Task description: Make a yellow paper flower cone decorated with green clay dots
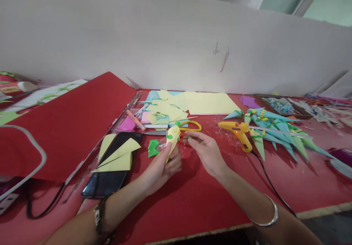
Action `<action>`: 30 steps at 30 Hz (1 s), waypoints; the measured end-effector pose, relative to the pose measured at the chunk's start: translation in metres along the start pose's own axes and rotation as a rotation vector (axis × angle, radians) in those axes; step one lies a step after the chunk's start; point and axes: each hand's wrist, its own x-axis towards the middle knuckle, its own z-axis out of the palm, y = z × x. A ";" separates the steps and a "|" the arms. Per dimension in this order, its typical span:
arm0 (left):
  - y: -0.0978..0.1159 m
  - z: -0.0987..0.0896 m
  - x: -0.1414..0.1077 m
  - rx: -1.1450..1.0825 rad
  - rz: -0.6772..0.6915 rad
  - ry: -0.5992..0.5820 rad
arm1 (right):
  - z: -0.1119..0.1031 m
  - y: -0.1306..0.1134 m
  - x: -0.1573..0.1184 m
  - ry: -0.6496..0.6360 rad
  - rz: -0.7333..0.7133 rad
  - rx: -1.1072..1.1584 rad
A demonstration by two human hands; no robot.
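Note:
My left hand (162, 164) holds a small pale yellow paper cone (172, 138) with green dots on it. Just right of the cone, my right hand (205, 149) has its thumb and fingertips pinched on a tiny green piece (189, 138). Behind the cone lie scissors with a yellow handle (196, 123). A lump of green clay (153, 148) in clear wrap sits left of the cone. Folded yellow paper (121, 159) rests on a dark phone (106, 184).
A yellow glue gun (239, 129) lies to the right, its cord running to the front edge. Beyond it are several blue and green paper cones (283, 133). Yellow paper sheets (210, 104) lie near the wall. A large red sheet (74, 131) covers the left.

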 end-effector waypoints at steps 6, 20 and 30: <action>0.001 0.001 0.000 0.013 -0.006 0.006 | -0.001 0.000 0.000 0.000 0.010 -0.012; 0.001 0.002 0.000 0.043 -0.016 0.026 | -0.002 0.001 0.000 0.026 -0.031 -0.004; 0.002 0.002 -0.001 0.035 -0.022 0.024 | -0.001 0.001 0.000 0.005 -0.055 -0.001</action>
